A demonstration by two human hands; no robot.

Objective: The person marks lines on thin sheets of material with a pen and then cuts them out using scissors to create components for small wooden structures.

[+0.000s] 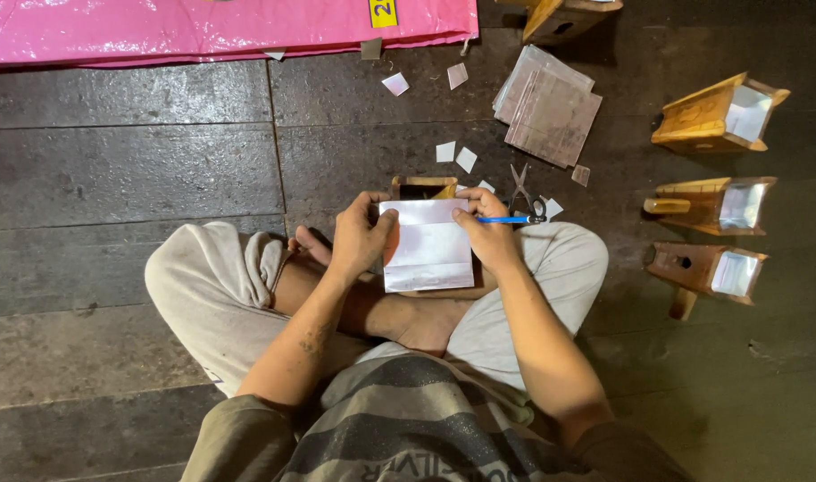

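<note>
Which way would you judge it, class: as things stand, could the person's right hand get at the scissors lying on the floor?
Probably yes. The scissors lie open on the bare floor just beyond the right hand, with nothing between them. But that hand already holds a blue pen against the shiny sheet, so it is not free.

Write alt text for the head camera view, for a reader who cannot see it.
A person sitting cross-legged on a dark plank floor presses a shiny silver sheet against a small wooden box with the left hand and right hand, which grips a blue pen. Scissors, stacked silver sheets and three lined wooden boxes lie nearby.
</note>
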